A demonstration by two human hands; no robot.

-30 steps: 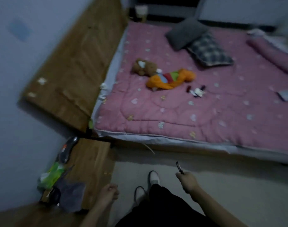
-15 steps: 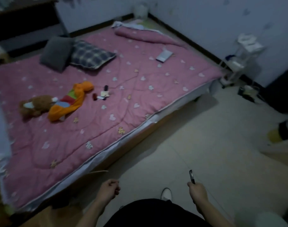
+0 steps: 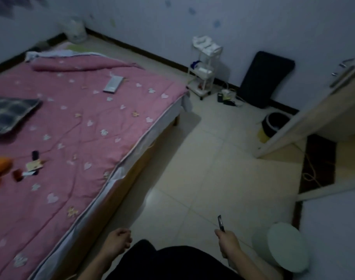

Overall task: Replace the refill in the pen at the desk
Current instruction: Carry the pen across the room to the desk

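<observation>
Stood on pale tiles [image 3: 192, 158] beside a pink bed [image 3: 71, 122]. Gripped in the right hand [image 3: 229, 242] seemingly a pen [image 3: 220, 223], near upright, free end up. Held nothing in the loosely curled left hand [image 3: 118, 239].

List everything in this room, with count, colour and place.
pink quilted bed cover with pale hearts: one, pink, left half
dark checked pillow: one, grey-black, on the cover, left edge
flat grey rectangular box: one, grey, far on the cover
white tiered plastic trolley: one, white, by the far wall
black flat pad: one, black, against that wall
slim dark pen: one, dark, held, bottom right
left hand: one, bottom centre, loosely curled, empty
right hand: one, bottom right, holding the pen
</observation>
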